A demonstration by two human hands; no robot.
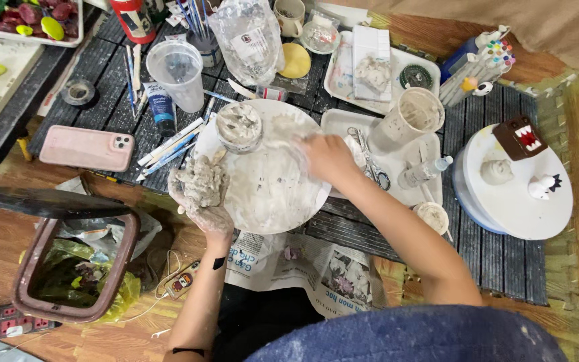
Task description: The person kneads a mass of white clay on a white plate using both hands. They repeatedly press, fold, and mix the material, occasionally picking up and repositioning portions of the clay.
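Note:
My left hand [204, 209], smeared with grey clay, cups a lump of wet clay [201, 179] at the left edge of a round white work board [273, 194]. My right hand [326, 155] lies palm down on the board's upper right part, blurred, fingers spread over clay smears. A small tub of grey clay slurry [238, 126] stands on the board's far left.
A pink phone [87, 148], a clear plastic cup [177, 72], a tube and brushes lie far left. White trays hold scissors [368, 164] and a clay-coated cup [410, 117]. A turntable [514, 201] with small figures stands right. A brown bin [75, 268] sits near left.

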